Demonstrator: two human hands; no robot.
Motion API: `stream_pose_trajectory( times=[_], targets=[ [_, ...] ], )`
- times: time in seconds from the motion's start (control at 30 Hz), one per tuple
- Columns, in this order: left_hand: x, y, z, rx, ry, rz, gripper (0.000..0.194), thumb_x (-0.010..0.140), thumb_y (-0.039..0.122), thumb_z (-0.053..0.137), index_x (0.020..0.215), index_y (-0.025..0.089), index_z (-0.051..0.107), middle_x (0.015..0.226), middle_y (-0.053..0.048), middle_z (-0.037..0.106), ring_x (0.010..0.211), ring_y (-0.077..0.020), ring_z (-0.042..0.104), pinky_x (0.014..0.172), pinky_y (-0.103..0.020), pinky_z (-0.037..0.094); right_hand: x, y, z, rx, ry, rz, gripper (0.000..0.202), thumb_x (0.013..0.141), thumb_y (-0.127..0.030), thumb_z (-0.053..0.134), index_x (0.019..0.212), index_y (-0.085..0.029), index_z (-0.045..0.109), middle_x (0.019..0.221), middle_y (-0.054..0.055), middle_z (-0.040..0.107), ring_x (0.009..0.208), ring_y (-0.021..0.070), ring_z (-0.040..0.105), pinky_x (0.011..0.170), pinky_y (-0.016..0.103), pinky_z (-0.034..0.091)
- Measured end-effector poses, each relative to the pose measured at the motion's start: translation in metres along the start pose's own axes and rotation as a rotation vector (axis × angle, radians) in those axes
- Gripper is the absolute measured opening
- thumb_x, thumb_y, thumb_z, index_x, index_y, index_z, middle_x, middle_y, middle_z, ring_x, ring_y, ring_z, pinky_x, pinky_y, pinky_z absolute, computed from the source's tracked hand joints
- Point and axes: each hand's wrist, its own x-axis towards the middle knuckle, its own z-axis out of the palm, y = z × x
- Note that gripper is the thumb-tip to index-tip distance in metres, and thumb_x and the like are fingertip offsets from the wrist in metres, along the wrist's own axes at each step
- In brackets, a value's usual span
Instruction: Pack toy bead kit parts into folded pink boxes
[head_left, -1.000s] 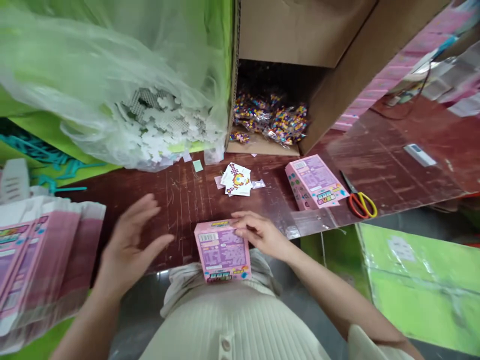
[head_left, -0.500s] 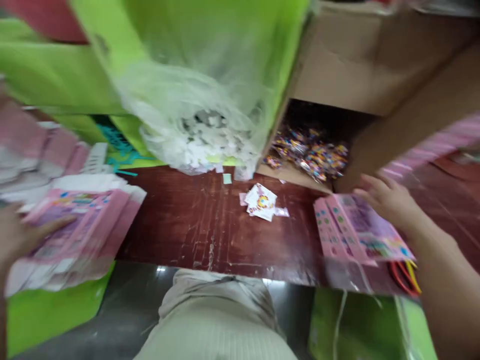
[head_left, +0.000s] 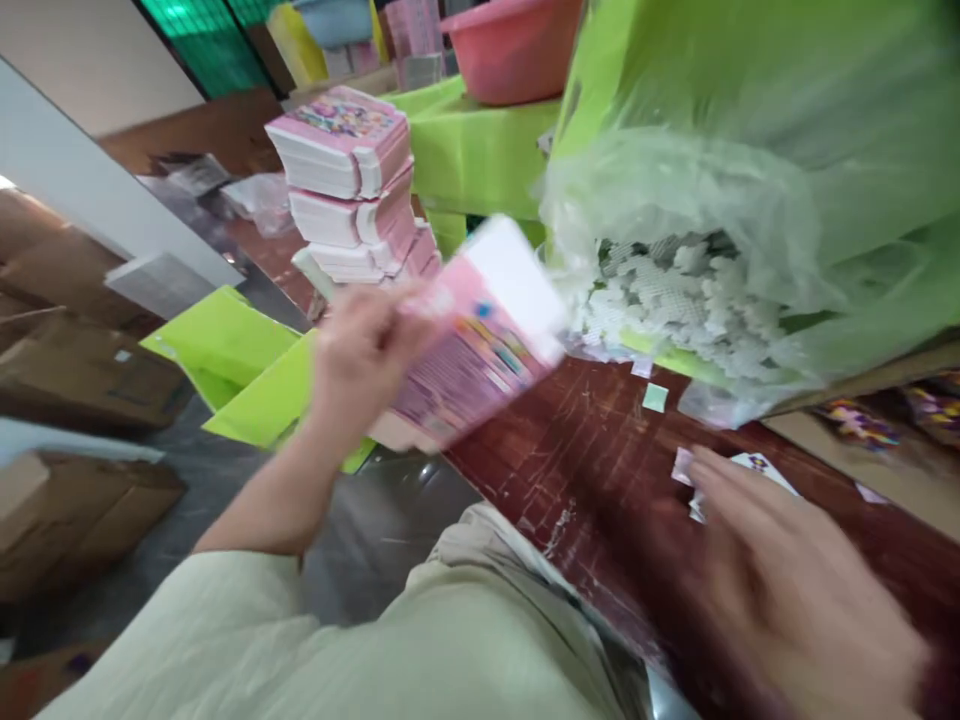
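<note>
Head view, left hand: we see the left hand (head_left: 367, 345) raised above the near edge of the tabletop (head_left: 592, 470), its fingers clamped on a flat pink carton (head_left: 472, 345).
Head view, pink carton: we find it tilted in the air, white flap end up and to the right, printed face toward us; it is blurred, so we cannot read the print.
Head view, right hand: we see the right hand (head_left: 787, 590) low at the right, fingers spread apart and holding nothing, hovering over the tabletop; it is blurred too, and we cannot tell whether it touches the wood.
Head view, paper slips: just past the right fingertips we see printed paper slips (head_left: 750, 470) lying on the tabletop.
Head view, plastic bag: behind the carton we see a clear plastic bag (head_left: 697, 260) full of white pieces, resting on the tabletop against a green box.
Head view, carton stack: beyond the left hand we see a stack of flat pink cartons (head_left: 349, 180).
Head view, basin: at the top we see a pink basin (head_left: 510, 50) on a green surface.
Head view, floor: at the left we see brown cardboard boxes (head_left: 82, 375) on the floor.
</note>
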Motion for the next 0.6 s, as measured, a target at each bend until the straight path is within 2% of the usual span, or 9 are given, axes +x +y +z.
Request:
stream_pose_trajectory(
  times=[0.07,0.13,0.2,0.23,0.3,0.4,0.43,0.5,0.6],
  targets=[
    [-0.033,0.031,0.042,-0.339,-0.232,0.049,0.034,0.105,0.040,0.067,0.136,0.028,0.075,0.101,-0.004,0.070,0.095,-0.0191,0.067,0.091,-0.034,0.057,0.025,-0.027,0.035,-0.125,0.070,-0.132,0.070,0.102,-0.019,0.063,0.166,-0.042,0.045,0.159,0.006,0.060,0.142,0.0352,0.061,0.120,0.060,0.050],
    [-0.069,0.051,0.089,-0.581,-0.262,-0.058,0.037,0.107,0.041,0.063,0.138,0.026,0.075,0.103,-0.006,0.070,0.092,-0.0183,0.067,0.087,-0.033,0.058,0.043,-0.032,0.060,-0.232,0.124,-0.070,0.055,0.106,-0.021,0.058,0.160,-0.030,0.053,0.148,0.014,0.067,0.133,0.0364,0.065,0.113,0.061,0.054],
    [-0.100,0.060,0.128,-0.726,-0.276,-0.182,0.043,0.104,0.047,0.067,0.141,0.026,0.073,0.110,-0.008,0.069,0.100,-0.0207,0.068,0.092,-0.035,0.059,0.049,-0.022,0.071,-0.227,0.124,0.051,0.038,0.108,-0.025,0.056,0.145,-0.025,0.063,0.127,0.015,0.075,0.117,0.0337,0.070,0.102,0.057,0.058],
    [-0.111,0.063,0.142,-0.795,-0.348,-0.213,0.050,0.099,0.052,0.072,0.142,0.026,0.072,0.116,-0.009,0.070,0.107,-0.0234,0.069,0.097,-0.038,0.059,0.048,-0.015,0.071,-0.168,0.107,0.103,0.033,0.108,-0.027,0.056,0.140,-0.025,0.065,0.117,0.013,0.075,0.108,0.0307,0.072,0.097,0.053,0.060],
    [-0.126,0.064,0.160,-0.939,-0.640,-0.225,0.060,0.091,0.058,0.080,0.140,0.024,0.072,0.121,-0.009,0.073,0.114,-0.0281,0.070,0.102,-0.041,0.058,0.040,-0.005,0.065,-0.006,0.053,0.171,0.029,0.108,-0.029,0.057,0.136,-0.027,0.064,0.106,0.008,0.073,0.097,0.0252,0.072,0.089,0.045,0.063],
    [-0.132,0.062,0.171,-1.074,-1.060,-0.314,0.048,0.095,0.059,0.075,0.118,0.018,0.078,0.100,-0.006,0.079,0.094,-0.0258,0.074,0.087,-0.038,0.061,0.022,0.004,0.052,0.050,0.006,0.170,0.029,0.106,-0.027,0.061,0.135,-0.031,0.065,0.110,0.006,0.073,0.103,0.0234,0.072,0.094,0.042,0.062],
    [-0.131,0.060,0.175,-1.098,-1.102,-0.379,0.046,0.097,0.058,0.072,0.113,0.016,0.078,0.098,-0.006,0.079,0.090,-0.0247,0.074,0.084,-0.037,0.061,0.014,0.008,0.048,-0.012,0.036,0.166,0.031,0.104,-0.027,0.065,0.135,-0.032,0.067,0.118,0.008,0.072,0.113,0.0257,0.070,0.102,0.046,0.060],
    [-0.129,0.052,0.184,-1.174,-1.056,-0.485,0.048,0.093,0.055,0.079,0.121,0.016,0.075,0.110,-0.009,0.080,0.098,-0.0260,0.076,0.090,-0.038,0.062,-0.004,0.020,0.043,-0.143,0.158,0.226,0.046,0.098,-0.032,0.076,0.142,-0.031,0.064,0.142,0.013,0.065,0.136,0.0327,0.061,0.117,0.056,0.051],
    [-0.130,0.037,0.199,-1.345,-0.971,-0.461,0.097,0.079,0.043,0.095,0.161,0.027,0.045,0.148,-0.014,0.067,0.128,-0.0317,0.070,0.107,-0.045,0.058,-0.037,0.044,0.042,0.014,0.192,0.468,0.065,0.096,-0.043,0.078,0.155,-0.030,0.053,0.158,0.015,0.055,0.141,0.0337,0.059,0.115,0.059,0.053]
  ],
)
